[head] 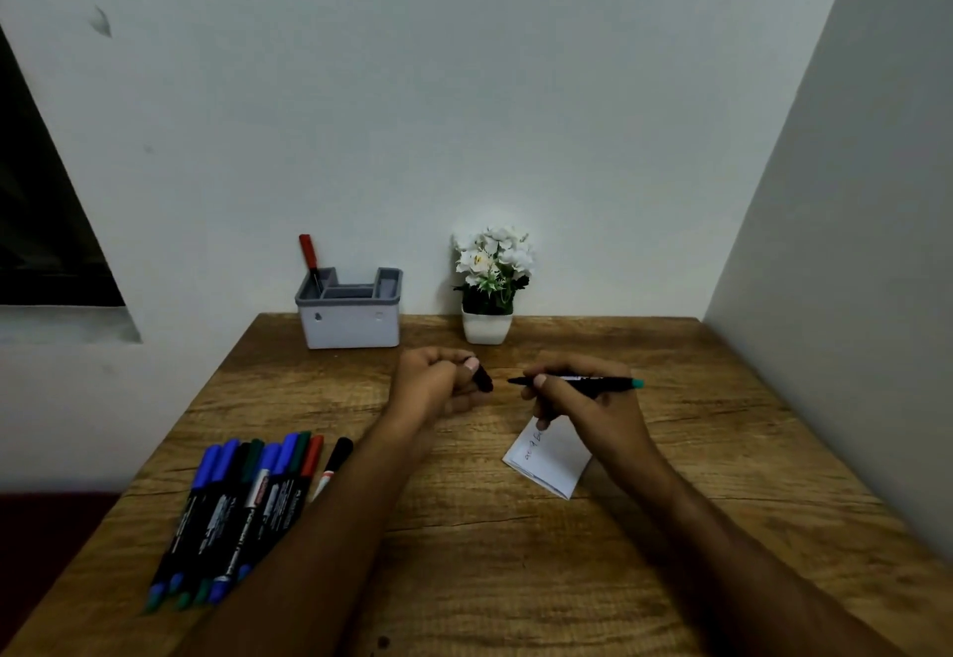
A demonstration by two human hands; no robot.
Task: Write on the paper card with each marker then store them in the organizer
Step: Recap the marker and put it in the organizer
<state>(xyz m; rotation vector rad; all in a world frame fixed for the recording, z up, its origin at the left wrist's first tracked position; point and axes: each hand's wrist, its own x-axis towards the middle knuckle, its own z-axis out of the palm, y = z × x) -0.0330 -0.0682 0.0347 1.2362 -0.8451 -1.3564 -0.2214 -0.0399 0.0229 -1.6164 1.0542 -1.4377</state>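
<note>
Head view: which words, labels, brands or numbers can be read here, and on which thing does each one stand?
No text can be read with certainty.
White folded paper card: a short handwritten line, too small to read.
Row of black-barrelled markers on the wooden table: white printed labels, blurred.
Black marker with teal end in the right hand: print, unreadable.

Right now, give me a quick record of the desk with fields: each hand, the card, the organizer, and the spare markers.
left hand: holds a dark cap
right hand: grips an uncapped marker, tip toward the cap
paper card: on the table, some writing on it
organizer: one red marker standing inside
spare markers: lying in a row at left
</note>
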